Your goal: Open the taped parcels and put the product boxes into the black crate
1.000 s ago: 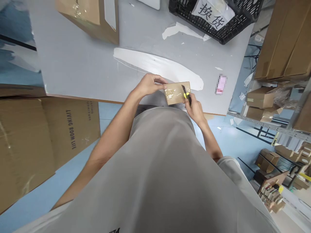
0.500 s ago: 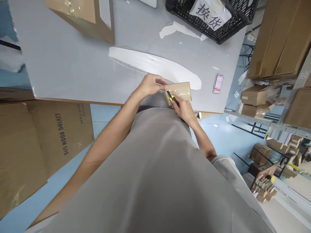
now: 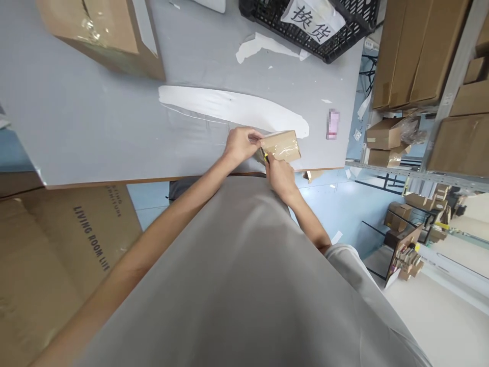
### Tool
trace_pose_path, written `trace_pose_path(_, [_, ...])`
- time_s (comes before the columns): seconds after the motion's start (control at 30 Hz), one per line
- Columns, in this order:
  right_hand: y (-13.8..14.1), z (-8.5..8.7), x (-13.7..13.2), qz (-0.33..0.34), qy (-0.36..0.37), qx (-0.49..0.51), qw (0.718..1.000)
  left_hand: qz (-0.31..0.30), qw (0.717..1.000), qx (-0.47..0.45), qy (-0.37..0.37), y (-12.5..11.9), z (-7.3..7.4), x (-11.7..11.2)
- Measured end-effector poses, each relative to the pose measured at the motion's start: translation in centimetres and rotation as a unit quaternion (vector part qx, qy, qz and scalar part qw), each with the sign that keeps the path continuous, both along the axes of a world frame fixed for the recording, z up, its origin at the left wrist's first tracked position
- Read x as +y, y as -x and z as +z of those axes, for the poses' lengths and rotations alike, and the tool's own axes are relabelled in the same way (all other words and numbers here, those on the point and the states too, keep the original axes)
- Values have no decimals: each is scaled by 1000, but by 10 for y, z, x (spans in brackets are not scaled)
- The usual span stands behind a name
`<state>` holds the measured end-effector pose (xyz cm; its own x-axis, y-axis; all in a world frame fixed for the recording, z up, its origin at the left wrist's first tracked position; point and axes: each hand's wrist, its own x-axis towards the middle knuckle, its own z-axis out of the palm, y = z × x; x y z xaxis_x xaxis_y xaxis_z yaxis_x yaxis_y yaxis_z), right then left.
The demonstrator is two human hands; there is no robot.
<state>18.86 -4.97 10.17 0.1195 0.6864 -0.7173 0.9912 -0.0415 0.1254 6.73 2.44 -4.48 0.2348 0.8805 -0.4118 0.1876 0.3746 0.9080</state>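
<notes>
A small cardboard box (image 3: 284,144) with shiny clear tape on it lies at the table's near edge. My left hand (image 3: 242,144) pinches the left end of this box, fingers closed. My right hand (image 3: 280,176) is wrapped round a yellow and black utility knife (image 3: 266,157), whose tip is at the box's left end. Most of the knife is hidden by the hand. Just beyond the box is a long white patch (image 3: 229,105) on the grey table (image 3: 114,132).
A larger taped carton (image 3: 110,46) stands at the back left, a black plastic crate (image 3: 332,48) at the back right. Torn white paper (image 3: 263,45) lies before the crate. Shelves with cartons (image 3: 408,56) stand to the right, a big cardboard sheet (image 3: 57,244) to the left.
My right hand has turned over the knife, so less of it shows. The left hand still holds the box end. The whole view has shifted and tilted slightly.
</notes>
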Motion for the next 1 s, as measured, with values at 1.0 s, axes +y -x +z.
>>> trace_pose_path(1.0, [-18, 22, -5, -8, 40, 46, 998, 40, 994, 83, -59, -16, -11, -26])
